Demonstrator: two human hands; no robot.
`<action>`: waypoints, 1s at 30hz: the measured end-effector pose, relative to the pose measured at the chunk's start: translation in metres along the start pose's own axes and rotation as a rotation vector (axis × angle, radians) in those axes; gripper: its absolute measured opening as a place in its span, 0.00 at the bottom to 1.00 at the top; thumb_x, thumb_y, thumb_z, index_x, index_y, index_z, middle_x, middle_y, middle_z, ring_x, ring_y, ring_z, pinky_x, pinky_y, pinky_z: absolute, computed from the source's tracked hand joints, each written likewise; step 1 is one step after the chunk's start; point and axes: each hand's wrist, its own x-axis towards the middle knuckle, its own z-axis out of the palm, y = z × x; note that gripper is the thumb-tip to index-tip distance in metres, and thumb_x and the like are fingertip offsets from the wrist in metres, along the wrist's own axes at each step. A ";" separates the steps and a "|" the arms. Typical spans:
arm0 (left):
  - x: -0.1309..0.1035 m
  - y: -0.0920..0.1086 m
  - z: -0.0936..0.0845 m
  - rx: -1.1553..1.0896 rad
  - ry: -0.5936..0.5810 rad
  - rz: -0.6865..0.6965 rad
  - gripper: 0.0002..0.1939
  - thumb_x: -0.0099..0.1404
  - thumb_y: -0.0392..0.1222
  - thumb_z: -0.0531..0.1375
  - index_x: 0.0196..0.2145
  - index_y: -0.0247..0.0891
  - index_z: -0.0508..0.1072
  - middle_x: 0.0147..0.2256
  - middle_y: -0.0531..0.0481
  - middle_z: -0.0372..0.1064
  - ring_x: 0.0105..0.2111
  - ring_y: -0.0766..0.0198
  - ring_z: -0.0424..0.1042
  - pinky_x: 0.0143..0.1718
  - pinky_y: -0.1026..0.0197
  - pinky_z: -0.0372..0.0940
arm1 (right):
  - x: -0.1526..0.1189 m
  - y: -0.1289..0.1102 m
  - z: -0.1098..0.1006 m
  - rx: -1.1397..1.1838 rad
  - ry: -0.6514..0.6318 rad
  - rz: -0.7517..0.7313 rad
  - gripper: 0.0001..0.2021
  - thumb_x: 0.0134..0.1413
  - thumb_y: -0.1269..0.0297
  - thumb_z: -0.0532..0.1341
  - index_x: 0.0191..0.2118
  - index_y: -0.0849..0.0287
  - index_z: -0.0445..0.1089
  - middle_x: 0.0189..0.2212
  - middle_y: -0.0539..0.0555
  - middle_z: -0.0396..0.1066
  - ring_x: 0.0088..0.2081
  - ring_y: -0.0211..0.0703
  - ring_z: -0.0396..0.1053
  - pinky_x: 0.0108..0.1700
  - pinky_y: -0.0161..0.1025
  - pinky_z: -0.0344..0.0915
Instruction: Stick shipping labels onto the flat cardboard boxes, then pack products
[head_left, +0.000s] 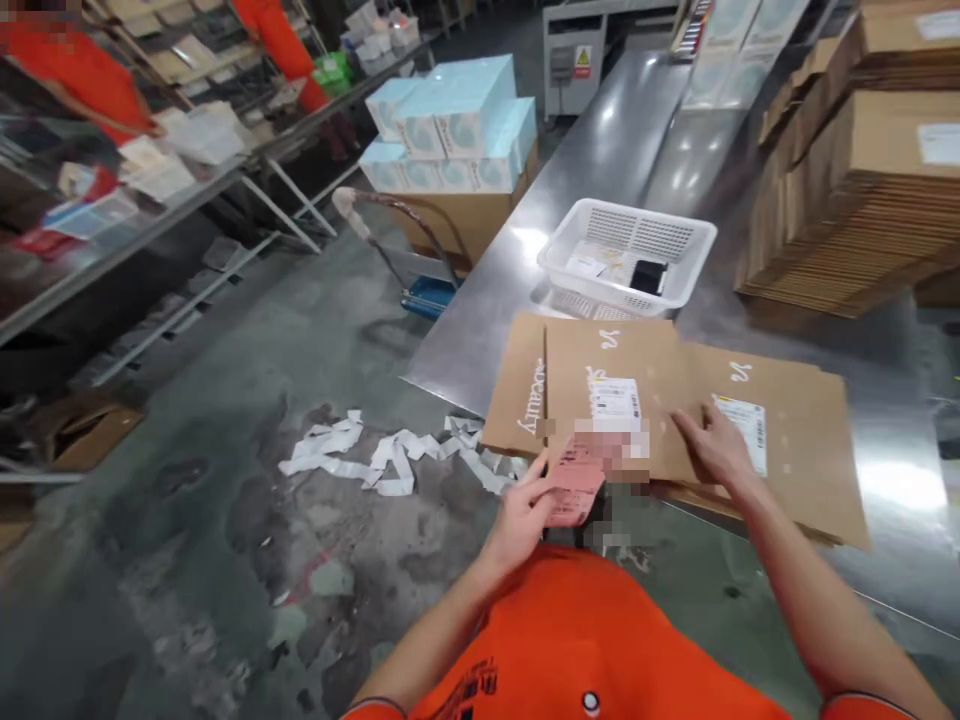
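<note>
My left hand (523, 515) is closed on a pink printed slip (576, 490), held low at the near edge of a flattened cardboard box (637, 355). That box has a white shipping label (616, 402) and white lettering. My right hand (712, 445) is closed at the right edge of the same box, thumb and fingers gripping the cardboard. Under and beside it lies a second flattened box (814, 450) with its own label (744, 432), partly covered by my right hand. Blurred patches hide part of the slip and the first label.
A white plastic basket (559, 245) with papers and a black item stands behind the boxes on the metal table (480, 325). Flattened cartons (862, 230) are stacked at right. A loaded trolley (429, 298) and paper strips (394, 465) are on the left; other people work beyond.
</note>
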 end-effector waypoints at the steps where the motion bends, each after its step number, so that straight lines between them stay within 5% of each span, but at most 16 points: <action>1: 0.000 0.003 0.012 -0.074 -0.052 -0.033 0.15 0.63 0.49 0.58 0.38 0.38 0.80 0.49 0.41 0.74 0.52 0.51 0.70 0.56 0.52 0.61 | -0.001 0.028 -0.016 -0.003 0.046 0.055 0.31 0.53 0.43 0.55 0.52 0.65 0.67 0.46 0.69 0.72 0.48 0.63 0.70 0.46 0.52 0.65; 4: 0.003 0.003 0.041 -0.327 -0.119 -0.282 0.21 0.56 0.56 0.62 0.37 0.35 0.78 0.35 0.44 0.77 0.37 0.52 0.76 0.44 0.49 0.70 | -0.004 0.105 -0.060 -0.070 0.126 0.224 0.28 0.52 0.40 0.54 0.47 0.60 0.68 0.43 0.69 0.72 0.48 0.69 0.69 0.45 0.59 0.64; 7: 0.003 -0.003 0.060 -0.443 -0.102 -0.463 0.26 0.48 0.60 0.66 0.33 0.33 0.76 0.27 0.47 0.75 0.27 0.56 0.75 0.33 0.51 0.72 | -0.007 0.127 -0.083 -0.158 0.133 0.198 0.23 0.48 0.43 0.59 0.45 0.53 0.68 0.45 0.66 0.70 0.51 0.76 0.65 0.47 0.70 0.59; 10: -0.002 -0.005 0.071 -0.434 -0.102 -0.451 0.26 0.47 0.60 0.67 0.31 0.33 0.76 0.25 0.48 0.74 0.25 0.59 0.73 0.30 0.56 0.71 | -0.012 0.072 -0.078 -0.071 0.088 -0.171 0.30 0.49 0.45 0.60 0.55 0.55 0.63 0.57 0.65 0.62 0.59 0.71 0.58 0.54 0.67 0.56; 12: -0.004 -0.003 0.072 -0.397 -0.103 -0.425 0.25 0.49 0.60 0.66 0.30 0.32 0.76 0.25 0.48 0.73 0.25 0.60 0.72 0.30 0.57 0.70 | -0.020 0.012 -0.062 0.175 -0.189 -0.436 0.32 0.53 0.46 0.58 0.61 0.54 0.56 0.60 0.61 0.61 0.56 0.57 0.63 0.53 0.53 0.64; 14: -0.005 0.003 0.066 -0.339 -0.095 -0.362 0.23 0.50 0.58 0.66 0.30 0.31 0.76 0.27 0.46 0.74 0.28 0.59 0.72 0.32 0.57 0.69 | -0.032 -0.042 -0.042 0.285 -0.410 -0.575 0.25 0.54 0.47 0.58 0.53 0.55 0.65 0.48 0.58 0.70 0.44 0.48 0.70 0.43 0.44 0.67; 17: 0.002 0.019 0.047 -0.321 0.027 -0.143 0.24 0.47 0.47 0.70 0.41 0.33 0.76 0.41 0.43 0.74 0.41 0.57 0.72 0.41 0.61 0.66 | -0.051 -0.092 -0.012 0.278 -0.492 -0.658 0.19 0.57 0.47 0.54 0.28 0.58 0.67 0.24 0.52 0.68 0.27 0.40 0.64 0.30 0.38 0.62; 19: 0.011 0.031 0.033 -0.327 0.146 -0.051 0.25 0.46 0.44 0.70 0.42 0.35 0.75 0.43 0.45 0.73 0.43 0.60 0.70 0.40 0.64 0.65 | -0.061 -0.107 0.005 0.298 -0.507 -0.708 0.21 0.59 0.46 0.52 0.24 0.58 0.64 0.21 0.50 0.65 0.25 0.38 0.62 0.28 0.36 0.58; 21: 0.024 0.037 0.021 -0.299 0.239 -0.047 0.15 0.49 0.47 0.68 0.31 0.34 0.74 0.31 0.50 0.71 0.32 0.65 0.68 0.32 0.66 0.63 | -0.065 -0.115 0.018 0.336 -0.526 -0.743 0.20 0.59 0.46 0.52 0.28 0.58 0.67 0.24 0.51 0.68 0.27 0.38 0.63 0.29 0.36 0.58; 23: 0.036 0.033 0.013 -0.249 0.293 -0.067 0.17 0.50 0.50 0.66 0.21 0.35 0.68 0.20 0.56 0.62 0.24 0.70 0.61 0.26 0.67 0.58 | -0.063 -0.123 0.029 0.354 -0.525 -0.749 0.20 0.59 0.46 0.54 0.34 0.58 0.70 0.27 0.52 0.71 0.29 0.39 0.65 0.30 0.36 0.59; 27: 0.045 -0.005 0.001 -0.228 0.293 -0.164 0.23 0.50 0.58 0.65 0.17 0.36 0.64 0.17 0.58 0.56 0.20 0.72 0.55 0.22 0.67 0.52 | -0.035 -0.138 0.054 0.310 -0.465 -0.741 0.18 0.58 0.48 0.55 0.30 0.58 0.70 0.27 0.53 0.71 0.30 0.42 0.67 0.33 0.38 0.61; 30: 0.031 -0.043 -0.006 -0.281 0.255 -0.281 0.24 0.46 0.60 0.66 0.20 0.34 0.68 0.18 0.56 0.61 0.20 0.71 0.58 0.22 0.66 0.53 | 0.003 -0.147 0.071 0.211 -0.267 -0.690 0.17 0.60 0.52 0.53 0.31 0.57 0.71 0.30 0.56 0.72 0.34 0.45 0.67 0.38 0.41 0.63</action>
